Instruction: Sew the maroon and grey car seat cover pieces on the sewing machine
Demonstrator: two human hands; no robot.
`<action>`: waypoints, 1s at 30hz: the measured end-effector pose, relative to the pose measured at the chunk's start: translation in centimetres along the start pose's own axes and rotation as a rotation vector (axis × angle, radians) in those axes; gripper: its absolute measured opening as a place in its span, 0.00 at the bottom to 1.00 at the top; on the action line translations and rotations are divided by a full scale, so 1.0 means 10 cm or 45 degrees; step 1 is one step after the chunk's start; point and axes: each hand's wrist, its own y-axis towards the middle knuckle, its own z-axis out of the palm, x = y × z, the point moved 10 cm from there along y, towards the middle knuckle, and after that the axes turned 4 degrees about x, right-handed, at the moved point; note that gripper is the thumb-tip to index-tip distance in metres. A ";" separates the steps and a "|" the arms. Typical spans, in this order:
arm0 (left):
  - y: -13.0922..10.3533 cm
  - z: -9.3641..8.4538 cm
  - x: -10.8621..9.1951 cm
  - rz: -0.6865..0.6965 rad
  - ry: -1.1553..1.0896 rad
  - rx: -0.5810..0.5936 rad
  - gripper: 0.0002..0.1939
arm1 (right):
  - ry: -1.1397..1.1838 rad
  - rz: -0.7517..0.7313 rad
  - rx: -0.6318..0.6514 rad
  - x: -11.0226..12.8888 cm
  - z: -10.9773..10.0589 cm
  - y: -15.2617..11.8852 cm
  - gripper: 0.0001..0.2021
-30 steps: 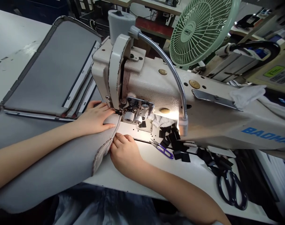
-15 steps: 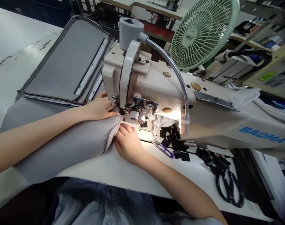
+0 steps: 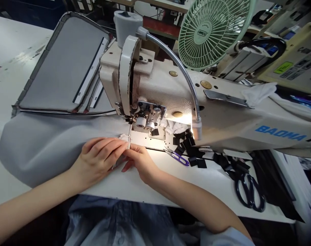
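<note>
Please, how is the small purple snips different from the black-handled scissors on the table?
The purple snips look clearly smaller than the black-handled scissors. The snips show their pointed metal blades, while the scissors' blades cannot be made out. The snips lie closer to the right hand; the scissors lie farther to the right. Both rest on the white table, and no hand touches either.

I see one sewing machine (image 3: 160, 82), one fan (image 3: 214, 32) at one o'clock, one snips (image 3: 180, 159) at five, one scissors (image 3: 250, 193) at four.

A green fan (image 3: 202, 32) stands behind, near a dark red bench (image 3: 161, 28) and worktables (image 3: 168, 4).
</note>
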 end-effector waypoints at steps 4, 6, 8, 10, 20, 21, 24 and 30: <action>0.02 0.22 0.20 -0.035 -0.187 0.199 0.22 | 0.173 0.099 -0.034 -0.12 0.00 -0.01 0.19; -0.02 0.30 0.27 -0.062 -0.285 0.272 0.20 | 0.215 0.132 -0.035 -0.17 0.01 0.00 0.20; -0.04 0.39 0.34 -0.084 -0.388 0.342 0.18 | 0.250 0.130 -0.042 -0.18 -0.01 -0.02 0.20; -0.04 0.48 0.40 -0.095 -0.485 0.422 0.15 | 0.158 0.098 0.018 -0.13 0.01 -0.07 0.17; 0.10 0.45 0.31 -0.006 -0.424 0.343 0.05 | -2.232 -0.624 -0.130 0.42 0.02 -0.35 0.14; 0.09 0.45 0.36 -0.056 -0.518 0.330 0.04 | -2.306 -0.640 -0.131 0.42 0.03 -0.32 0.13; 0.05 0.45 0.47 -0.188 -0.701 0.281 0.03 | -2.406 -0.648 -0.141 0.43 0.03 -0.23 0.12; 0.07 0.35 0.32 -0.012 -0.618 0.209 0.05 | -2.531 -0.660 -0.168 0.42 0.04 -0.12 0.15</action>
